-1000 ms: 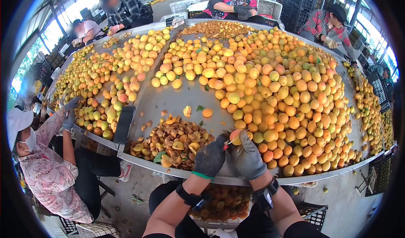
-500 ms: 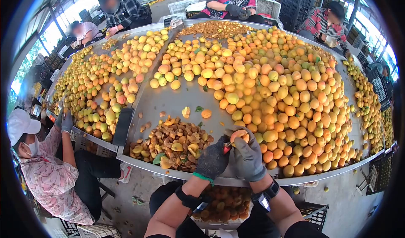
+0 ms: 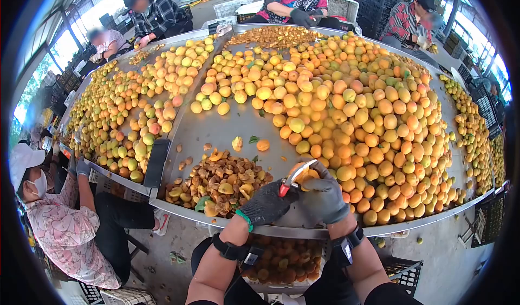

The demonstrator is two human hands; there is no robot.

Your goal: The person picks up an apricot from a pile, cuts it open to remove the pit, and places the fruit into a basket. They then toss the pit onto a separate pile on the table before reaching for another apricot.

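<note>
My left hand (image 3: 269, 202), in a dark glove with a green cuff, is closed around a small knife (image 3: 284, 188) with a red handle and a pale blade. The blade lies against an apricot (image 3: 307, 175). Gripping that fruit is my right hand (image 3: 324, 198) in a grey glove, its fingers partly smeared by motion. Both hands are close together above the table's near edge. Left of them lies a heap of brown pits and fruit scraps (image 3: 225, 183). A large pile of whole apricots (image 3: 374, 137) is just beyond my right hand.
The metal table (image 3: 216, 132) has a raised rim and a divider. A black phone-like object (image 3: 157, 162) rests by the left rim. Below the edge, between my legs, is a crate of apricots (image 3: 284, 264). A masked person (image 3: 65, 218) sits at left; several others work across the table.
My hands have turned the apricot and knife, so the blade now shows across the fruit. The red handle has shifted slightly left. The person at right has moved their head and hands.
</note>
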